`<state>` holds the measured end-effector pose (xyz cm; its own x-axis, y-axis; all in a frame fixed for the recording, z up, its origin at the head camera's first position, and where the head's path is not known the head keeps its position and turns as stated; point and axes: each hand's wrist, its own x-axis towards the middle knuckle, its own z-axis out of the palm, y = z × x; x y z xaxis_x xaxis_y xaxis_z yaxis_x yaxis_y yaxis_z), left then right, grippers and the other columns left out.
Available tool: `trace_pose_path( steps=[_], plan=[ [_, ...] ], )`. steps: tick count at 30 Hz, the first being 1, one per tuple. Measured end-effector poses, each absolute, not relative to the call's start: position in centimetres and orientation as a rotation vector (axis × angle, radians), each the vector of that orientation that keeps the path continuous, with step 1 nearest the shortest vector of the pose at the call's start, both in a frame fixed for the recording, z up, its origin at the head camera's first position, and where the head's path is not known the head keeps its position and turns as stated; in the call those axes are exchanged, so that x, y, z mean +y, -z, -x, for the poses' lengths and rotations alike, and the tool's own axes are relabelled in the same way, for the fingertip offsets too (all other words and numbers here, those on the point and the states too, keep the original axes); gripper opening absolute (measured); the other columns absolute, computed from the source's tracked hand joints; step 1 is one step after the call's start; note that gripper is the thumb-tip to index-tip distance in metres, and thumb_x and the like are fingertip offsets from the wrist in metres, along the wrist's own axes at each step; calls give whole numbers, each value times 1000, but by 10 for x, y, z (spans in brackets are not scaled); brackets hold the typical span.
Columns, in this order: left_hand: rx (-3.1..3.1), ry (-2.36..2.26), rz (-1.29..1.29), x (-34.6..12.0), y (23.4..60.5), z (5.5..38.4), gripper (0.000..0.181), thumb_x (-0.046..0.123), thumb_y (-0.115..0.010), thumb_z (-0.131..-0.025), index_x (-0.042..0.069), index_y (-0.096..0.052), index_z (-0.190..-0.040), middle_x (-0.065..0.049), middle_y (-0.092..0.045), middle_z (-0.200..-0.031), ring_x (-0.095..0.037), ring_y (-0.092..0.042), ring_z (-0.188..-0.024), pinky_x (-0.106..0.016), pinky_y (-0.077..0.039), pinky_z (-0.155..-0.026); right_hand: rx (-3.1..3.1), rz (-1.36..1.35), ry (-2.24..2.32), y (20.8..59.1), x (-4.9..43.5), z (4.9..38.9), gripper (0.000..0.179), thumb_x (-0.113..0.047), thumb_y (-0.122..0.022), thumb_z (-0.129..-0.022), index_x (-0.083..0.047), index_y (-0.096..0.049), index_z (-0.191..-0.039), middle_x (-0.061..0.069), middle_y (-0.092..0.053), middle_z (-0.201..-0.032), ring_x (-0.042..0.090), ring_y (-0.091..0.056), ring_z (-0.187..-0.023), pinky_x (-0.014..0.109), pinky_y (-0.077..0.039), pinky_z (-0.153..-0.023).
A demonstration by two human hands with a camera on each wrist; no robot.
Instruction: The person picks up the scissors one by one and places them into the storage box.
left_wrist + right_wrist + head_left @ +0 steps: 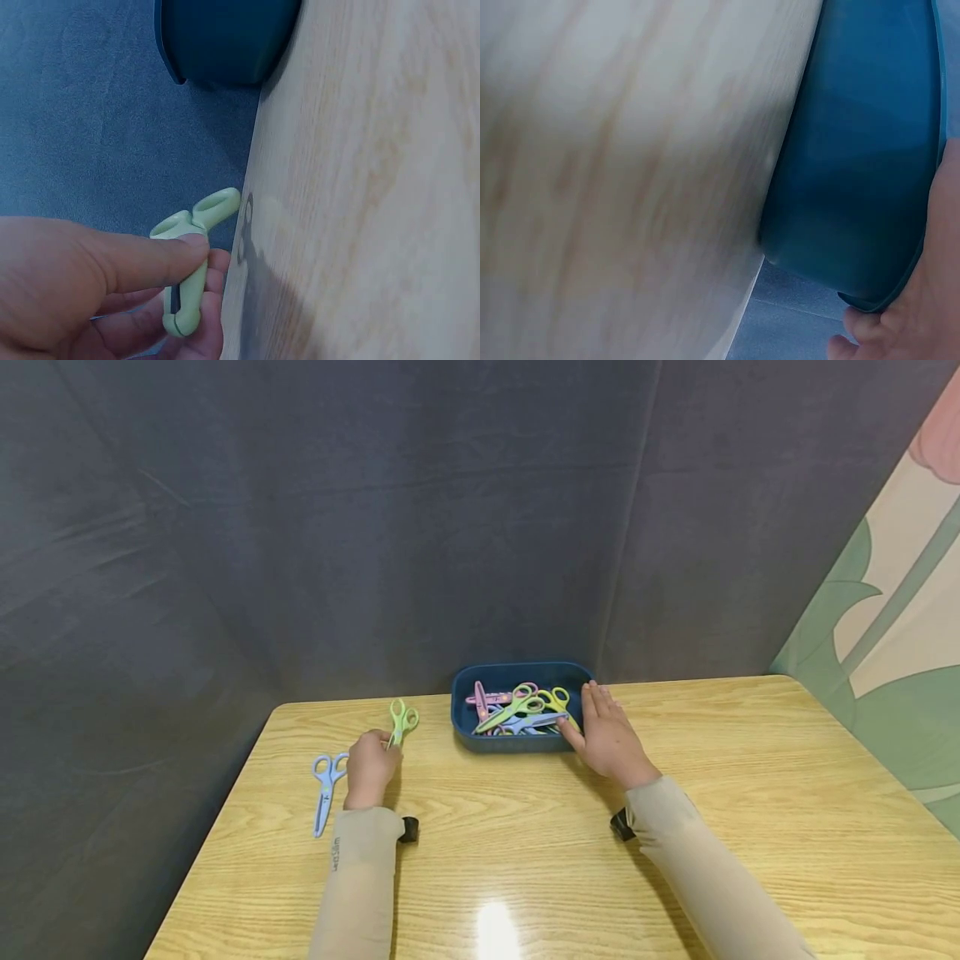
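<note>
Between thumb and fingers, my left hand (371, 766) pinches light green scissors (402, 718) by the blade part. Their handle loops point away from me, and in the left wrist view the scissors (187, 281) are held close over the wooden table. Blue scissors (325, 793) lie on the table left of that hand. My right hand (611, 739) rests with extended fingers along the right rim of a dark blue bin (480, 745), its thumb over the near rim. Inside the bin lies a pile of pink, green, blue and yellow scissors (517, 710).
The bin stands at the far edge of the wooden table (480, 835), against a dark grey curtain (420, 527). A wall with painted flowers (892, 635) is on the right. Each wrist carries a small black device (409, 829).
</note>
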<state>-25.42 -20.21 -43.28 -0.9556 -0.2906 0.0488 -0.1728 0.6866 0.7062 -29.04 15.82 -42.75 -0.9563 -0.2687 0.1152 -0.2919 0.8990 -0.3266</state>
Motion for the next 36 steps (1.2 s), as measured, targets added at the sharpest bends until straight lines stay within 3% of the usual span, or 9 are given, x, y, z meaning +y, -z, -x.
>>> trace_pose_path(
  steps=[5, 15, 28, 36],
  plan=[
    [-2694, 1126, -359, -201, 432, 255, 26, 7, -65, -93, -6, -71, -115, -18, -72, -85, -24, -57, -61, -32, -41, -54, -2998, -445, -542, 427, 158, 289, 83, -48, -40, -108, 16, -14, -155, 33, -9, -163, 48, -6, -152, 60, -10, -121],
    [-2624, 1164, -286, -189, 426, 256, 25, 7, -68, -94, -6, -71, -115, -20, -73, -92, -28, -63, -69, -37, -49, -59, -2991, -448, -540, 428, 158, 289, 83, -47, -41, -108, 16, -14, -154, 33, -10, -163, 49, -7, -151, 60, -11, -121],
    [-2546, 1351, -251, -175, 416, 255, 28, 9, -69, -96, -5, -70, -121, -24, -72, -105, -36, -69, -91, -45, -56, -74, -2989, -452, -547, 428, 159, 289, 83, -48, -41, -108, 16, -14, -154, 34, -9, -163, 49, -7, -151, 59, -10, -121],
    [-2440, 1515, -228, -166, 414, 258, 27, 5, -70, -94, -6, -71, -118, -23, -73, -100, -33, -71, -86, -31, -54, -67, -2987, -454, -538, 428, 159, 290, 84, -48, -40, -108, 16, -14, -154, 34, -9, -163, 49, -7, -151, 59, -10, -121]
  ],
)
